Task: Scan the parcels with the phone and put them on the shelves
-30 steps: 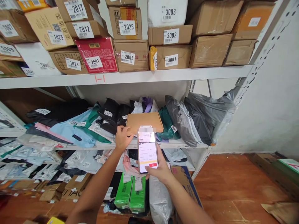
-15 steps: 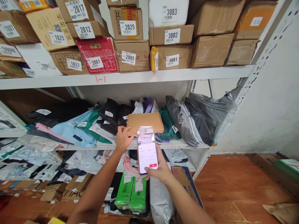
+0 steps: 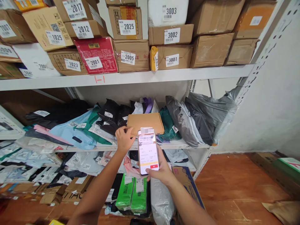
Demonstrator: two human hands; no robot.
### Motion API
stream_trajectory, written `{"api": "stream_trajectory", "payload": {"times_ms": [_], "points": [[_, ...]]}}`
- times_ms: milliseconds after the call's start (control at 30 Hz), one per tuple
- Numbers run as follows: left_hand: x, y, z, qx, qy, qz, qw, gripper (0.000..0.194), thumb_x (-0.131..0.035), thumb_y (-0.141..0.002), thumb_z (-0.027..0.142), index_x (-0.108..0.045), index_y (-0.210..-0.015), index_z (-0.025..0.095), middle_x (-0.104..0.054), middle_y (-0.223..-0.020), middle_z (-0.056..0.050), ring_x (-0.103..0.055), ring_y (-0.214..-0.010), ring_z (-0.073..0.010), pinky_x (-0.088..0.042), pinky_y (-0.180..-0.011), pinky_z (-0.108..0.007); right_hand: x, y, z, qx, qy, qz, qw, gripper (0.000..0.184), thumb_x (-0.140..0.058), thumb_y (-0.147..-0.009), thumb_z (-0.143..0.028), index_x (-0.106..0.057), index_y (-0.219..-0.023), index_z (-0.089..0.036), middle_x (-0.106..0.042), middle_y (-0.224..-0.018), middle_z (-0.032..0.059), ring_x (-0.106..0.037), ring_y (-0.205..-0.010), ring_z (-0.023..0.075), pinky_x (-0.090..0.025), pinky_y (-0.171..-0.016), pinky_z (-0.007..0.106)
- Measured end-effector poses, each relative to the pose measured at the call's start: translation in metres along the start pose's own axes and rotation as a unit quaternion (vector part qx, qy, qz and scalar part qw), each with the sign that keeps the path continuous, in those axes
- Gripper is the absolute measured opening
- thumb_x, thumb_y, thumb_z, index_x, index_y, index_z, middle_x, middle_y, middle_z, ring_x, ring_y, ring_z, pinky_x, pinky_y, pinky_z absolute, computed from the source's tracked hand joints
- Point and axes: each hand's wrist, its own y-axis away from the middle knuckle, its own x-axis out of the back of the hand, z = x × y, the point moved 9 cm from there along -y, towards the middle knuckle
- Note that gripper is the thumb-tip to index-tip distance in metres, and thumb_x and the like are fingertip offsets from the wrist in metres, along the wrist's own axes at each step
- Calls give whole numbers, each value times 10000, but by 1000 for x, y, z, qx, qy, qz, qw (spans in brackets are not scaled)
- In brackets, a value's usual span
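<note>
Flat carton (image 3: 145, 122) is lying at the front of the middle shelf (image 3: 185, 146), its near side partly hidden by the phone. The left hand (image 3: 124, 140) is pinching the carton's near left corner, its grip closing around that corner. The right hand (image 3: 161, 168) is holding the phone (image 3: 148, 153) just in front of the middle shelf, its grip clamping the phone's body and its thumb hovering over or touching the lower screen; which, I cannot tell. The screen is glowing and showing a red button near its bottom. Black bags (image 3: 109, 107), a light blue bag (image 3: 65, 132), a dark green bag (image 3: 167, 125) and grey bags (image 3: 179, 114) are crowding the middle shelf. Above the middle shelf, an upper shelf (image 3: 164, 74) is bearing a red box (image 3: 102, 51) marked 2001 among brown boxes. Below the middle shelf, two green boxes (image 3: 139, 200) are standing beside a silvery bag (image 3: 161, 198).
</note>
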Motion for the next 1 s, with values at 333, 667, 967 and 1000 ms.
{"api": "stream_trajectory", "payload": {"times_ms": [333,667,967,1000], "points": [[-39,-18,133,-187,26,-97,977,358,-506,-938,298,-584,-1277,210,-631,-1135,-121,-529,-1060,-304,-319,-1042,-517,25,20,2,7,-56,77,995,896,-617,-708,-90,-218,-1472,-337,-531,-1380,89,-665,-1019,315,-588,-452,274],[-4,-50,138,-100,-47,15,994,339,-533,-825,114,-649,-1125,221,-619,-1002,-109,-506,-1048,-326,-261,-1073,-557,74,87,-42,73,-103,86,988,1069,-723,-715,-203,-28,-1521,-306,-650,-1233,146,-678,-1017,349,-599,-514,331],[75,-55,120,90,106,139,980,220,-631,-668,229,-632,-881,173,-579,-845,-17,-576,-846,-239,-482,-809,-438,176,141,-110,101,-75,142,982,1091,-683,-661,-184,-46,-1534,-332,-665,-1204,116,-679,-981,367,-589,-499,348],[87,-43,113,131,146,164,967,252,-661,-662,255,-618,-894,168,-575,-820,2,-580,-782,-204,-503,-744,-386,188,141,-117,96,-65,137,984,1077,-673,-666,-179,-50,-1531,-336,-649,-1236,113,-673,-997,364,-595,-499,353]]}}
